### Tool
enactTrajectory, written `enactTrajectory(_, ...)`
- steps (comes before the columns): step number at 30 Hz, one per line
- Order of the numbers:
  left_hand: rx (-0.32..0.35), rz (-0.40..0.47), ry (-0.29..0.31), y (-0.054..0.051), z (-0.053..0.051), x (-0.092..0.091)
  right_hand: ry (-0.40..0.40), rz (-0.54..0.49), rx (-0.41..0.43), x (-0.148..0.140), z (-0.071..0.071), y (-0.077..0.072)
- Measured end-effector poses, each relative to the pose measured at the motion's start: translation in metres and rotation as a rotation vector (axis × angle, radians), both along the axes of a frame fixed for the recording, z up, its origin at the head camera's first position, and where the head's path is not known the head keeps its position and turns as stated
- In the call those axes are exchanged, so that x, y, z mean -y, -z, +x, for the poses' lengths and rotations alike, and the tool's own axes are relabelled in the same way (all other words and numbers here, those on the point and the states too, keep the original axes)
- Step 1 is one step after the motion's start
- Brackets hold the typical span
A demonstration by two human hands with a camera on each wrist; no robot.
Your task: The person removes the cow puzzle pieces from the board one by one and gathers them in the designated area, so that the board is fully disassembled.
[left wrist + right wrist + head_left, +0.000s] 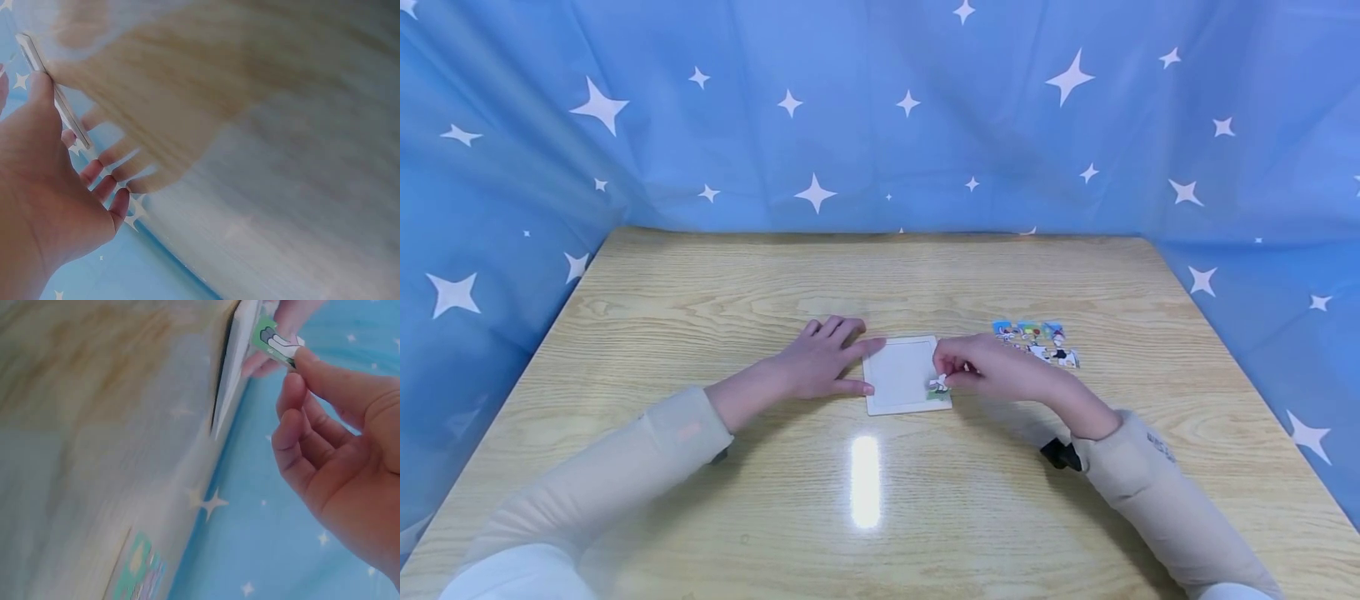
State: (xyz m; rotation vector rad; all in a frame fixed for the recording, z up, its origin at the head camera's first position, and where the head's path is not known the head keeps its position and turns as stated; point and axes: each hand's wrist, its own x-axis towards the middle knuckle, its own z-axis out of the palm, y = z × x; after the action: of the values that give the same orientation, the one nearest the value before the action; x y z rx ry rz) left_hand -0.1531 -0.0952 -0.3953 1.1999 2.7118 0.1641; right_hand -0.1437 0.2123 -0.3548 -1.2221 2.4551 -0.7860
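Observation:
A white square puzzle frame (898,375) lies flat near the middle of the table. My left hand (823,358) rests at its left side, thumb and a fingertip touching the rim, the fingers loosely spread. In the left wrist view the left hand (62,169) holds nothing between its fingers. Thumb and index finger of my right hand (992,367) pinch a jigsaw puzzle piece (937,387) over the frame's lower right corner. The right wrist view shows that piece (275,342), green with a white-and-grey drawing, in the right hand (344,431), slightly tilted.
Several colourful puzzle pieces (1033,340) lie in rows on the wooden table (737,283), right of the frame and beyond the right hand. A blue curtain with white stars (880,125) hangs along the table's far and side edges. Light reflects off the tabletop in front.

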Motion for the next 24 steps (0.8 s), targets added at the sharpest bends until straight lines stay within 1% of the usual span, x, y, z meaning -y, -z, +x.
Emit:
enactTrajectory(4,0.004,-0.005,-0.001,-0.001,0.0,0.001,0.004,-0.017,-0.014,-0.011,-0.001,-0.002)
enactTrajectory(9,0.009,-0.006,-0.002,-0.001,0.001,0.001,0.021,0.008,-0.035,-0.022,-0.001,-0.005)
enactTrajectory(16,0.005,0.001,-0.002,-0.002,0.0,0.0,0.077,0.046,-0.011,-0.041,0.003,-0.012)
enactTrajectory(24,-0.007,0.007,0.001,-0.001,0.002,0.001,0.083,0.014,-0.028,-0.057,0.007,-0.014)
